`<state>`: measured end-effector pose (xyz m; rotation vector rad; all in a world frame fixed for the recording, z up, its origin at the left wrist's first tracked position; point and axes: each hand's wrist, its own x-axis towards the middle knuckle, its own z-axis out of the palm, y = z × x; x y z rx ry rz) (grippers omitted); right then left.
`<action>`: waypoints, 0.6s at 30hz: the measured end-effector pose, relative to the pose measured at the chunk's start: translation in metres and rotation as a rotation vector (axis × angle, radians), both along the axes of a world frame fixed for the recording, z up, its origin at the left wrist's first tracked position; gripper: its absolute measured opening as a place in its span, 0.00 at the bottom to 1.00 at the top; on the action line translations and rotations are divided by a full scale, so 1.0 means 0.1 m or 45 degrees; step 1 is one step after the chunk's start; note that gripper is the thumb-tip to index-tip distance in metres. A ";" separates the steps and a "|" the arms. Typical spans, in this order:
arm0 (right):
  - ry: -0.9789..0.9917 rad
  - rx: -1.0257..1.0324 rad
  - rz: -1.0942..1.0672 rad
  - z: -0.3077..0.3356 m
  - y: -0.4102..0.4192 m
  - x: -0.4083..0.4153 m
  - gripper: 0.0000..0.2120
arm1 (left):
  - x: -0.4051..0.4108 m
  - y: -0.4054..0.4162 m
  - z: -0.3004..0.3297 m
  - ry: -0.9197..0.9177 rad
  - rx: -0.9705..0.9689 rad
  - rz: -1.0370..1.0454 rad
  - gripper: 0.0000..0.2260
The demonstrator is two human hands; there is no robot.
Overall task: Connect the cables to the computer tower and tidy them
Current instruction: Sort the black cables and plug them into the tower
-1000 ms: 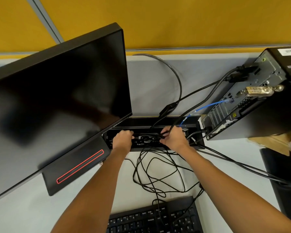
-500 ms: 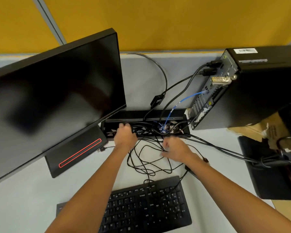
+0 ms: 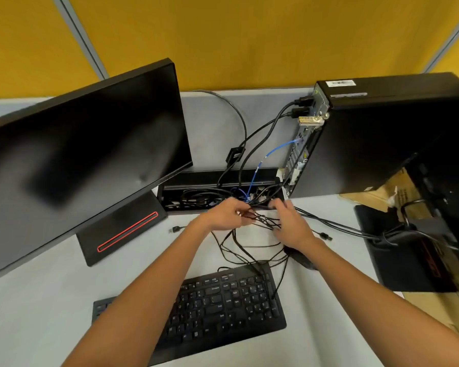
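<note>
Right now the left hand [image 3: 227, 214] pinches a bunch of thin black cables [image 3: 252, 242] between curled fingers, just in front of the open cable tray [image 3: 196, 185] set into the desk [image 3: 37, 308]. The right hand [image 3: 289, 225] lies just beside it, fingers bent down over the same tangle, but whether they actually close round a strand cannot be told from the head view. From the two hands the loose loops spill toward the person and reach the back edge of the black keyboard [image 3: 217, 305]. One free plug [image 3: 175, 229] lies on the desk left of the left wrist; another [image 3: 326, 237] lies right of the right wrist.

Behind the hands, the tray holds more coiled leads, and several run up from it to the rear panel of the computer tower [image 3: 376, 144], which stands upright at the right. Two thick black plugs sit in its upper ports, with a blue network cable [image 3: 273, 152] plugged in lower down. A brass-coloured lock [image 3: 312, 120] hangs off the panel between them.

A dark monitor [image 3: 77, 160] stands tilted at the left on a stand with a red stripe. Further black cables trail right across a black mat [image 3: 398, 271].
</note>
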<state>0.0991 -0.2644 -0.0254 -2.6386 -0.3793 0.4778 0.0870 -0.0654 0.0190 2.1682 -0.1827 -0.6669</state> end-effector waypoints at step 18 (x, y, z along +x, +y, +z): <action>0.298 0.296 0.058 0.57 -0.27 0.36 0.23 | 0.11 0.21 1.06 -0.147 -0.631 0.591 0.06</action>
